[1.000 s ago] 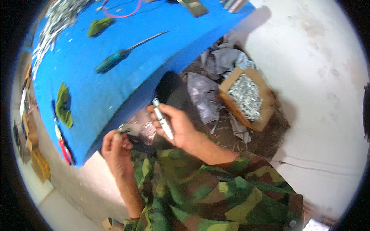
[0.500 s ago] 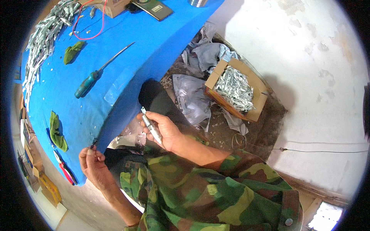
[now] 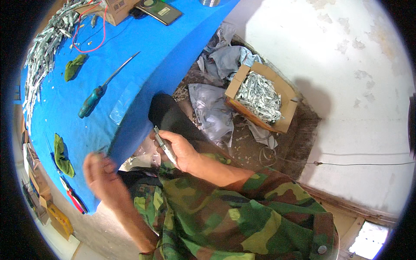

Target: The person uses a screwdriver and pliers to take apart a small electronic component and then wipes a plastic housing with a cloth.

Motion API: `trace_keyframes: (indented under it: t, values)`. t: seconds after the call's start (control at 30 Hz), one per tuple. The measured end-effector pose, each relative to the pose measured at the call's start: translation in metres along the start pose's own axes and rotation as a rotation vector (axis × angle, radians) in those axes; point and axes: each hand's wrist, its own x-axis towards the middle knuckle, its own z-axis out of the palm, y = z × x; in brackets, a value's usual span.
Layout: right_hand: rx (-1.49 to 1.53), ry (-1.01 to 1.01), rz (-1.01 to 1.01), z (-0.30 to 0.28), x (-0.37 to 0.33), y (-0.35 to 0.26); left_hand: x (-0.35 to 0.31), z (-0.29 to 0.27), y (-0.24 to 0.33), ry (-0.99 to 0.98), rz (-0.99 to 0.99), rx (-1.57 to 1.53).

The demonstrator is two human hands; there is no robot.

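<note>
My right hand (image 3: 184, 152) is closed around a slim, silver-grey metal piece (image 3: 162, 142). One end of it pokes up past my fingers, tilted toward the table. My left hand (image 3: 103, 175) is by the near edge of the blue-covered table (image 3: 143, 56), smeared by motion. Whether its fingers hold anything cannot be made out. Nearest to it lie red-handled pliers (image 3: 73, 196) and a crumpled green cloth (image 3: 63, 156). Further in on the table rests a screwdriver (image 3: 92, 101) with a teal handle and a long shaft.
Many similar silver pieces (image 3: 43, 50) are heaped along the table's far left. A cardboard box (image 3: 288, 97) full of such pieces stands on the floor to the right, beside plastic bags (image 3: 212, 112). Another green cloth (image 3: 74, 67), a red wire (image 3: 104, 37) and a phone (image 3: 161, 11) lie on the table.
My left hand has lifted slightly and moved from its pinch on a small dark thing at the table edge. My right hand keeps the metal piece, tipped a little differently.
</note>
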Motion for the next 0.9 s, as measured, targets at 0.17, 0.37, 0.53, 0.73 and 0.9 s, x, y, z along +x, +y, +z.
trace_keyframes:
  t: [0.17, 0.37, 0.53, 0.73, 0.9]
  values:
    - [-0.063, -0.225, -0.294, 0.003, -0.025, 0.008, -0.088, 0.150, 0.018, -0.691, 0.057, 0.336]
    - [0.079, -0.013, -0.119, -0.006, -0.005, -0.015, -0.050, 0.090, 0.000, -0.400, -0.065, 0.469]
    - [0.006, 0.004, -0.204, 0.000, 0.004, -0.011, -0.052, 0.030, -0.027, -0.273, -0.099, 0.557]
    - [-0.122, -0.086, -0.236, 0.015, -0.011, -0.013, -0.068, 0.023, -0.029, -0.299, -0.171, 0.558]
    - [-0.174, -0.103, -0.240, 0.023, -0.016, -0.011, -0.069, 0.030, -0.012, -0.376, -0.083, 0.714]
